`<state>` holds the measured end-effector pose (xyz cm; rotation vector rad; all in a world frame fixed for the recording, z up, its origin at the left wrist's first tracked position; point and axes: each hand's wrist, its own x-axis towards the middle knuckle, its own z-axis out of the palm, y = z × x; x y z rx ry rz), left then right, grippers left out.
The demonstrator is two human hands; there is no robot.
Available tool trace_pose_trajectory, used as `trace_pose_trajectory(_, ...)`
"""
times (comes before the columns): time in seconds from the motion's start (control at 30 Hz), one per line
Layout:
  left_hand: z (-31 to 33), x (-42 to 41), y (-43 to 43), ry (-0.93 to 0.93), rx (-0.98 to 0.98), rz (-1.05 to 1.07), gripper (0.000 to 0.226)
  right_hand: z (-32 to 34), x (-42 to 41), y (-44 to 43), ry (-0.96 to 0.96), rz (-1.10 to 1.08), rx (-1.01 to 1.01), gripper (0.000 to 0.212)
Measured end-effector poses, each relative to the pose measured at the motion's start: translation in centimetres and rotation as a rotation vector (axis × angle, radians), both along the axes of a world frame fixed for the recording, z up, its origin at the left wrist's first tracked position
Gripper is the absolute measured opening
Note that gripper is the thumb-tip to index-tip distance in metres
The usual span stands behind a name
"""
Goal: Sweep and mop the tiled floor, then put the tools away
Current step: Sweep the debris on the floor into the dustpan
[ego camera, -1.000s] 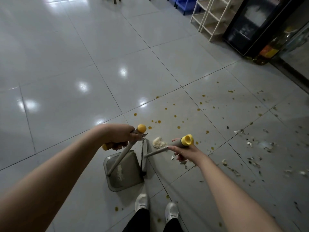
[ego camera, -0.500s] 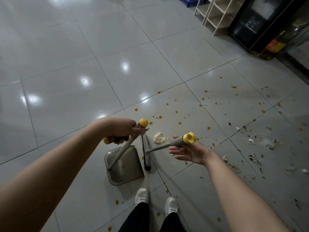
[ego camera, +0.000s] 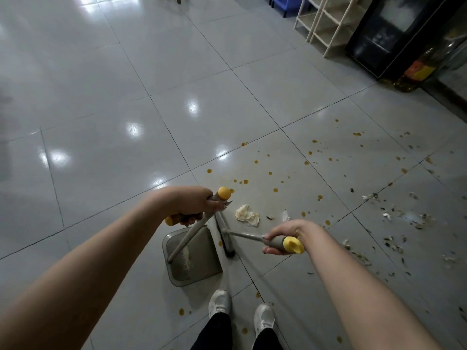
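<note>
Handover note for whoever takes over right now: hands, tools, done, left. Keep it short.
Left hand: shut on the dustpan handle; dustpan rests on the floor before the shoes.
Right hand: shut on the broom handle; broom head at the pan's right edge.
Done: a little debris in the pan.
Left: crumpled tissue, scattered scraps to the right, orange spots, then mopping and storing tools.
</note>
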<state>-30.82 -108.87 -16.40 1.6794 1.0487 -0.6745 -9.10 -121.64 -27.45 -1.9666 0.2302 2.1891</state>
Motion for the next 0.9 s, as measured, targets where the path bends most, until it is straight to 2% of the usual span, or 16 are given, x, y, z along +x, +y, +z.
trace_pose_trajectory(0.17, 0.0, 0.2, -0.3, -0.009, 0.004, 0.007, 0.035, -2.4, -0.1, -0.5, -0.028, 0.17, -0.024, 0.008)
trace_pose_trajectory(0.33, -0.2, 0.1, -0.4, 0.03, 0.049, 0.0, 0.036, -3.5, -0.3, -1.3, 0.062, 0.157, -0.031, 0.025)
trace_pose_trajectory(0.6, 0.2, -1.9, 1.7, 0.063, 0.238, 0.089, 0.033, -3.3, 0.1, -1.9, 0.049, 0.181, 0.007, 0.021)
trace_pose_trajectory(0.9, 1.7, -3.9, 3.8, 0.062, 0.236, 0.129, 0.032, -2.8, -0.6, 2.0, 0.062, 0.227, 0.05, 0.018)
